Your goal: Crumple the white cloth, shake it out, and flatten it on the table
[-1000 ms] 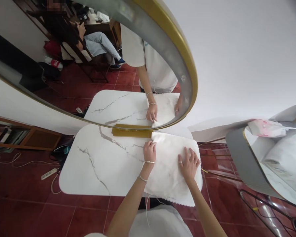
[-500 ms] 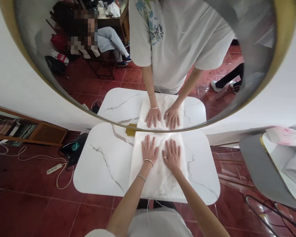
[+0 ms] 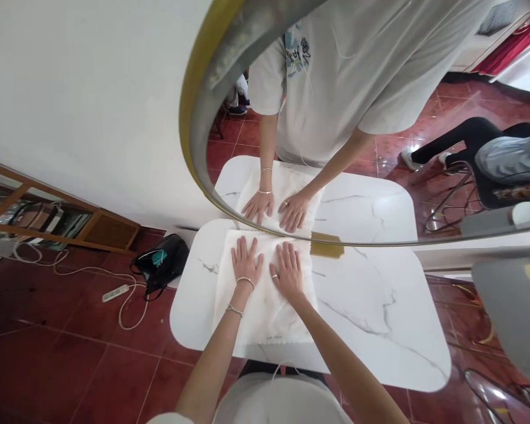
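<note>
A white cloth (image 3: 269,318) with scalloped edges is spread flat over the left part of a white marble-patterned table (image 3: 357,294). My left hand (image 3: 247,265), with bracelets at the wrist, lies palm down on the cloth's upper left, fingers spread. To its right, my right hand (image 3: 288,272) rests flat on the same cloth, a ring on one finger. Beyond the fingertips stands a large round gold-rimmed mirror (image 3: 335,118), reflecting both hands and the cloth. The mirror's brass-coloured base (image 3: 327,245) is just right of the cloth's far edge.
On the floor to the left are a black bag (image 3: 165,259), a power strip (image 3: 115,292) with cables and a low wooden cabinet (image 3: 112,229). A grey chair (image 3: 507,306) stands at the right. The reflection includes a seated person's legs (image 3: 450,141).
Both hands have slid the cloth leftward across the table, from the right of the brass base to its left. The view has also shifted, so the mirror appears farther right.
</note>
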Demonstrator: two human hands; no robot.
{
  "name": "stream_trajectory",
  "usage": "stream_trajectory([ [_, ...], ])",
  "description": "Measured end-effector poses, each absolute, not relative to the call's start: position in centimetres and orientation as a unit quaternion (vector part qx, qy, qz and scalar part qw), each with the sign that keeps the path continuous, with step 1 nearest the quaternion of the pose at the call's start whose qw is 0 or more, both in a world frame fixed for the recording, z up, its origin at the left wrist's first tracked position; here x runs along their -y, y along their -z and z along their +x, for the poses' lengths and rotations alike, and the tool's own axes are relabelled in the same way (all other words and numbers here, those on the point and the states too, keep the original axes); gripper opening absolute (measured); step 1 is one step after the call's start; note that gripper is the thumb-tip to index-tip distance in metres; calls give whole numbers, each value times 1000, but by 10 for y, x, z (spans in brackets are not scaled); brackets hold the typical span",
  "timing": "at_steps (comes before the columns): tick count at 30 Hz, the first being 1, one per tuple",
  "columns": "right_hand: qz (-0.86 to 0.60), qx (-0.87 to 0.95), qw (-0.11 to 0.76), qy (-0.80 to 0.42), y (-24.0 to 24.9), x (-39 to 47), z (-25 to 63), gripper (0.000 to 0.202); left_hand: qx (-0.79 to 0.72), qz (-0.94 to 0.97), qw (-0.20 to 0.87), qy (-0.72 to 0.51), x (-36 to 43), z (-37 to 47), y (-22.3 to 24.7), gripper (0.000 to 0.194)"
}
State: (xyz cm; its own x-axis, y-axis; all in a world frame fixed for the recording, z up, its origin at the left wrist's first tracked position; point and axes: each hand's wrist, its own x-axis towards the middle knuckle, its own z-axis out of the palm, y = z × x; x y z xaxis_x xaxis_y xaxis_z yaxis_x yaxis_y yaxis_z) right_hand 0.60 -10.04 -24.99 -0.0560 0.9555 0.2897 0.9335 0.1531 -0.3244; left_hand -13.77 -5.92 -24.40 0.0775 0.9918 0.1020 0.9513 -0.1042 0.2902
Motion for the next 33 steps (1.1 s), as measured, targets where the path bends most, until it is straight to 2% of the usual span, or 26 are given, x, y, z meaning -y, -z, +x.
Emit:
stream_trajectory([
  [5, -684, 701, 198, -36, 246, 65, -40, 58, -662, 733, 80, -132, 18, -174, 242, 54],
  [10, -712, 686, 130, -66, 238, 34, -71, 58, -661, 732, 79, -145, -18, -196, 242, 48],
  [15, -650, 749, 58, -113, 230, 1, -92, 61, -686, 712, 59, -140, -32, -225, 238, 50],
  [17, -623, 769, 58, -131, 230, -7, -102, 62, -707, 691, 49, -142, -28, -241, 237, 50],
  [21, -545, 821, 114, -130, 235, 14, -125, 56, -759, 634, 50, -137, 14, -273, 235, 50],
  [26, -427, 876, 172, -146, 245, 113, -126, 41, -805, 572, 18, -153, 120, -284, 239, 51],
  [28, -381, 894, 168, -164, 245, 161, -113, 48, -810, 564, -2, -161, 163, -277, 241, 51],
  [30, -347, 906, 148, -192, 242, 202, -97, 73, -805, 571, -4, -159, 197, -266, 243, 50],
  [33, -345, 909, 93, -215, 237, 235, -75, 80, -798, 582, 2, -154, 223, -247, 244, 50],
])
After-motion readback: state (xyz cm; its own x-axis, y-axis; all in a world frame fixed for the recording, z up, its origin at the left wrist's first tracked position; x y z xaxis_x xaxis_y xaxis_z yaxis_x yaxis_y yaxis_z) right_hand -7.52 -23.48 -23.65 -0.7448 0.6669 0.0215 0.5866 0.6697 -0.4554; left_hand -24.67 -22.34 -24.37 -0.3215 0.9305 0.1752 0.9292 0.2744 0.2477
